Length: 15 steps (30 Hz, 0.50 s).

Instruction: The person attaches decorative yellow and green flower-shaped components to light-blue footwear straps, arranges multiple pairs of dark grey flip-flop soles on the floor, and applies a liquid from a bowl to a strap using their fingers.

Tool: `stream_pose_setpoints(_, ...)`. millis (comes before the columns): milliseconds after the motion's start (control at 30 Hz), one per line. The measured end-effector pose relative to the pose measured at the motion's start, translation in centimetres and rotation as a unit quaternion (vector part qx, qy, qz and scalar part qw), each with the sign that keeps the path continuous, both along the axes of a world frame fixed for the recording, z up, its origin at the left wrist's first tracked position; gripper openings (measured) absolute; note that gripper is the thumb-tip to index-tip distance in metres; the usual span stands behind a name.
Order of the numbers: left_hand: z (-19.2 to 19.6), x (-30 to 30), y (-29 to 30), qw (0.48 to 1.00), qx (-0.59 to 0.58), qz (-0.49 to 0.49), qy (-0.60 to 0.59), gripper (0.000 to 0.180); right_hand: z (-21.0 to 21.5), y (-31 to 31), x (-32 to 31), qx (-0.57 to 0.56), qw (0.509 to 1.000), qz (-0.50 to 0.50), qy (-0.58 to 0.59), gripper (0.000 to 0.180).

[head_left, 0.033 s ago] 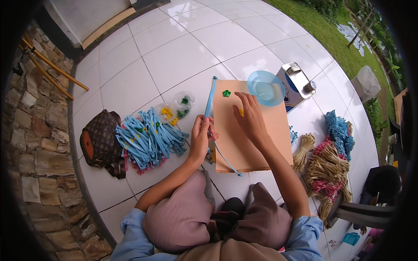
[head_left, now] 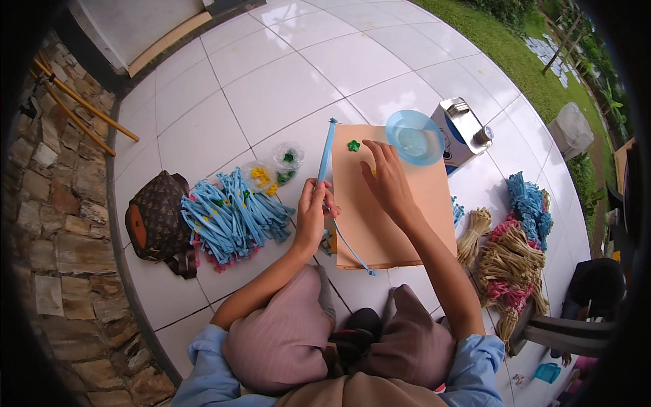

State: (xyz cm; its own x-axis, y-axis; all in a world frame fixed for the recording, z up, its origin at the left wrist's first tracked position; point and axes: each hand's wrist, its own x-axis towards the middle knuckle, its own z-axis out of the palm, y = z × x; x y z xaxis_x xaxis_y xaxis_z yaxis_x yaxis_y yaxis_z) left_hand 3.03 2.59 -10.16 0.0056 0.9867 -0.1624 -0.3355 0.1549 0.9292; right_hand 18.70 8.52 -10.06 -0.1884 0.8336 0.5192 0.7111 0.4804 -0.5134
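My left hand (head_left: 313,210) is closed round a light blue fabric strip (head_left: 327,157) with knotted ends. The strip's wide part rises above the fist, and its thin end hangs down to the near edge of a tan cardboard sheet (head_left: 366,224). Over the cardboard, my right hand (head_left: 388,178) has its fingers apart and holds nothing that I can see. A small yellow piece, mostly hidden, shows beside its thumb. Just left of its fingertips lies a green flower-shaped piece (head_left: 353,146). A translucent blue dish (head_left: 415,138) sits at the cardboard's far right corner.
Left of the cardboard are clear bags with yellow pieces (head_left: 260,177) and green pieces (head_left: 287,163), a pile of blue strips (head_left: 234,214) and a brown patterned backpack (head_left: 157,216). A metal can (head_left: 462,132) stands right, beyond bundles of beige strips (head_left: 512,261).
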Motion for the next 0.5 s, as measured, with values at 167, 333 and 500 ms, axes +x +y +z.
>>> stream_pose_setpoints(167, -0.1, 0.3, 0.5, 1.000, -0.013, -0.004, -0.021, 0.019, -1.3, 3.5, -0.7, -0.013, 0.999, 0.036, -0.008, 0.045)
stream_pose_setpoints(333, 0.0, 0.3, 0.7, 1.000, -0.016, -0.002, -0.024, 0.017, -1.3, 3.8, -1.0, -0.011, 0.999, 0.047, 0.009, 0.048)
stream_pose_setpoints(500, 0.6, -0.2, 0.8, 1.000, 0.008, -0.009, 0.005, 0.018, 0.3, 1.6, -1.4, -0.053, 0.989, 0.060, 0.120, 0.056)
